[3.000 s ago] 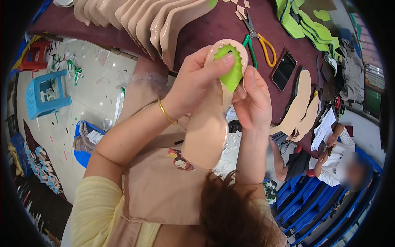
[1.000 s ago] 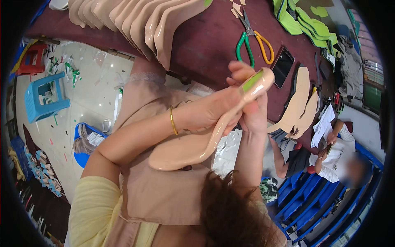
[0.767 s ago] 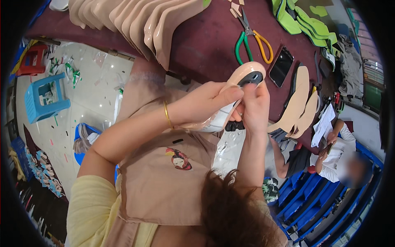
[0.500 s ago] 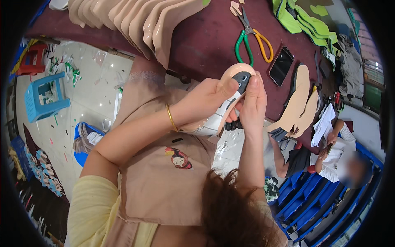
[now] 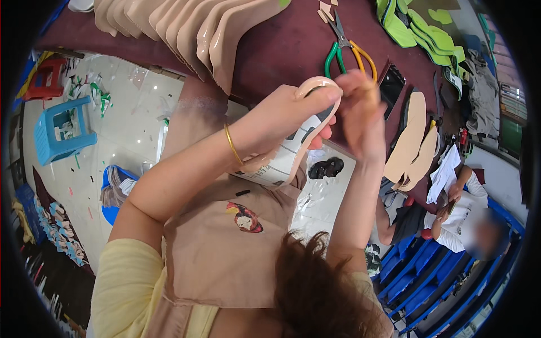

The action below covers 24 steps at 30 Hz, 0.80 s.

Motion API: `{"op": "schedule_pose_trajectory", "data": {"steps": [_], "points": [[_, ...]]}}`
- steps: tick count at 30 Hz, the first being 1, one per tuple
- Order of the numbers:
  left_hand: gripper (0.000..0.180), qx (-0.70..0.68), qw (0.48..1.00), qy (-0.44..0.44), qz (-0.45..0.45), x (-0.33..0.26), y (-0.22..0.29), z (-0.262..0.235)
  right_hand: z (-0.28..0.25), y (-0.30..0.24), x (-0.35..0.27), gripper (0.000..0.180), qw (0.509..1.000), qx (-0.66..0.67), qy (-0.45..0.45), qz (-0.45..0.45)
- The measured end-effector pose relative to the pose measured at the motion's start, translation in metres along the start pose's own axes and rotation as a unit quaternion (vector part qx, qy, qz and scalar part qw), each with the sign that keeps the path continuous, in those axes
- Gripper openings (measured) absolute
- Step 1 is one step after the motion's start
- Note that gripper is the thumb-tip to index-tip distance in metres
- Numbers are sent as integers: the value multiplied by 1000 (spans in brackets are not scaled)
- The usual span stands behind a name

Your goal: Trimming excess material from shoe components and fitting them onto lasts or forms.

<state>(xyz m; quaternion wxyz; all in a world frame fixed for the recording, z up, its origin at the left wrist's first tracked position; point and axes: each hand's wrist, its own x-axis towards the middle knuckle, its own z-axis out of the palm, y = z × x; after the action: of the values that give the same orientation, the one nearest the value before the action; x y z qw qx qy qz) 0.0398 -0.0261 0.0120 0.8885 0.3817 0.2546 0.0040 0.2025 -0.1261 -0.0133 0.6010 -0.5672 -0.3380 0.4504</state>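
A glossy beige shoe insole [image 5: 282,153] lies slantwise in front of me, its white, lined underside turned up and a dark grey patch near its tip. My left hand [image 5: 293,112] is closed around it, thumb pressed on the grey end and fingertips showing past the far edge. Just right of the tip is my right hand [image 5: 363,115], its fingers smeared by motion. Whether it holds anything is not visible. Scissors [image 5: 342,42] with one green and one yellow handle lie on the table beyond that hand.
The dark red table [image 5: 282,62] carries a row of glossy beige insoles [image 5: 189,34], a black phone [image 5: 392,87], flat beige sole pieces [image 5: 411,132] and bright green pieces [image 5: 420,36]. A blue stool [image 5: 65,132] stands left. Another person [image 5: 465,211] sits at right.
My right hand has come off the insole's tip and moved right and up, now blurred. My left hand still grips the insole, which has turned to show more of its underside.
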Motion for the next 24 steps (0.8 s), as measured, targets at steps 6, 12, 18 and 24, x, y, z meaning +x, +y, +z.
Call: {"op": "schedule_pose_trajectory", "data": {"steps": [6, 12, 18, 24], "points": [[72, 532, 770, 91, 339, 2, -6, 24, 1, 44, 54, 67, 674, -703, 182, -138], [90, 692, 628, 247, 254, 64, -26, 11, -55, 33, 82, 37, 752, -628, 154, -127], [76, 776, 525, 269, 224, 82, -47, -11, -43, -15, 58, 29, 962, 113, 224, -104], [72, 767, 562, 242, 195, 90, -42, -12, -35, 25, 35, 33, 947, 174, 239, -124]]}}
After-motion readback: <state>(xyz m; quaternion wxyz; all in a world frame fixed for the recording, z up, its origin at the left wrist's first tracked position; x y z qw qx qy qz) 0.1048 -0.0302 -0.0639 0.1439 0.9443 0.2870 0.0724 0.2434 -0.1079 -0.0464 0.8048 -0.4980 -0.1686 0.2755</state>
